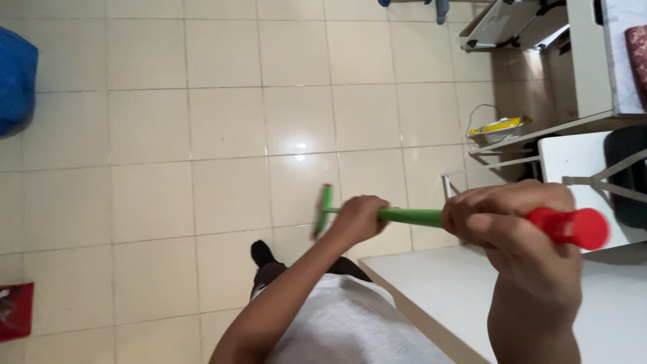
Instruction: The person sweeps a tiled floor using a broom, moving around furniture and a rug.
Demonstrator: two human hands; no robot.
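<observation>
I hold a long-handled floor tool with a green shaft (pixel 411 216), a red end grip (pixel 574 228) and a narrow green cross head (pixel 325 209) over the cream tiled floor (pixel 222 121). My left hand (pixel 358 219) is closed around the shaft close to the head. Nearer the camera, my right hand (pixel 513 222) grips the shaft just below the red end. The tool and both hands look slightly blurred. Below them I see my grey shirt (pixel 344 323) and one dark foot (pixel 261 253).
A white tabletop (pixel 438 290) fills the lower right. White furniture (pixel 586 67) and a dark chair (pixel 627 175) stand at the right, with a yellow and white item with a cord (pixel 499 128) on the floor. A blue bag (pixel 15 77) and a red object (pixel 17 310) lie at the left edge.
</observation>
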